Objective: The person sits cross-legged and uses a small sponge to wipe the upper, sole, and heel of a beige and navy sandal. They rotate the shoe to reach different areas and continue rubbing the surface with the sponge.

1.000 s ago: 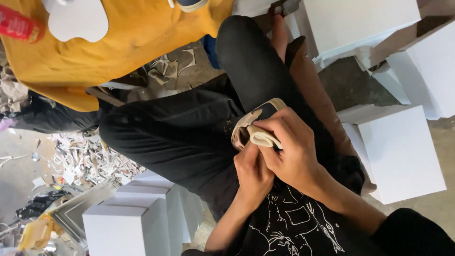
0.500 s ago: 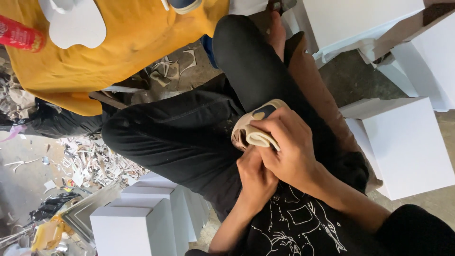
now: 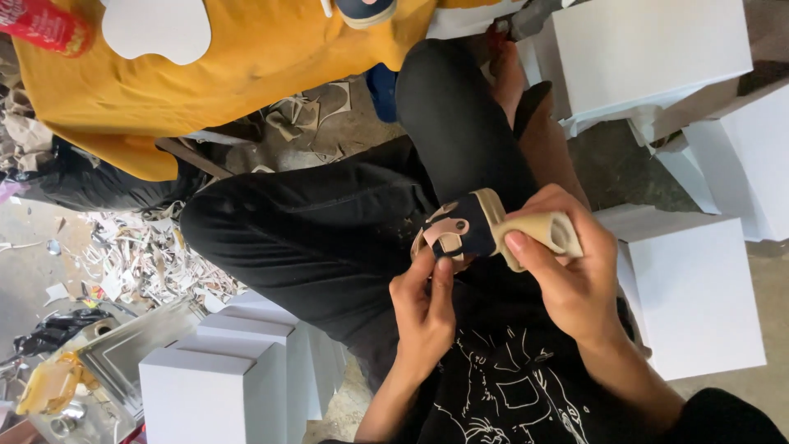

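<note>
sandal (image 3: 467, 233), small, beige with a dark strap, sits above our black-trousered lap (image 3: 345, 238). our right hand (image 3: 567, 271) grips its beige sole end; our left hand (image 3: 423, 308) pinches the strap end. we judge it light and bendable, best held by the sole.

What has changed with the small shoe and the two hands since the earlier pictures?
The right hand has turned the small shoe so its dark upper and beige sole show more. The left hand now pinches its strap end. Both hands still hold it over the lap; the white boxes stayed.
</note>
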